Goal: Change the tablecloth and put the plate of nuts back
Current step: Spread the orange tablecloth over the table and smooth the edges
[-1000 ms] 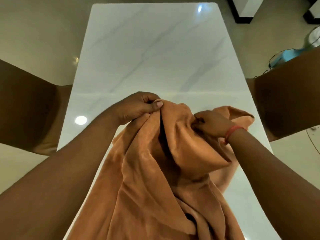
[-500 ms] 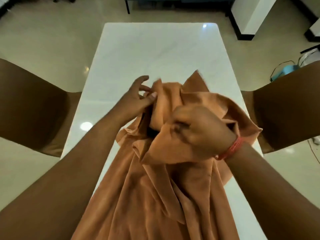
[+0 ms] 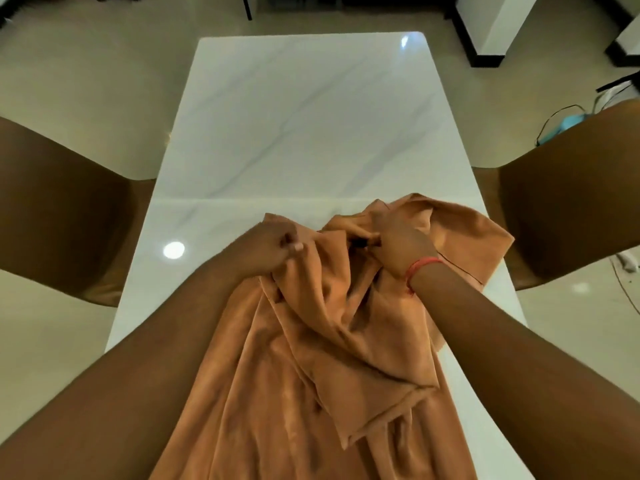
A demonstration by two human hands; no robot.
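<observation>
I see the tablecloth (image 3: 311, 358) bunched on the near half of the table (image 3: 304, 116); orange-brown, soft, deeply folded, trailing toward me off the near edge; the far half of the white marble top lies bare. The left hand (image 3: 266, 249) has its grip closed on a gathered fold at the cloth's far left; thumb pressed over curled fingers, fabric pinched between. The right hand (image 3: 398, 244) has its grip closed on the upper ridge of the bunch, knuckles up, a red band at the wrist; a loose flap (image 3: 464, 237) spills beyond it toward the table's right edge.

Handling, as I judge it: light for its size, limp, no stiffness at all; it will sag and drag wherever it is not held; the nap looks velvety, so it should cling a little to skin, yet slide easily on polished marble. Nothing fragile in it; the risk is tangling, or the whole length slipping off the near edge under its own weight.

Where to hold: a hem or corner, not the middle of a fold; a stitched edge shows on the right flap, and that seems the best lead; one corner per hand, then spread apart.

Plate of nuts: not in view. Brown chairs (image 3: 65, 209) stand at either side of the table.
</observation>
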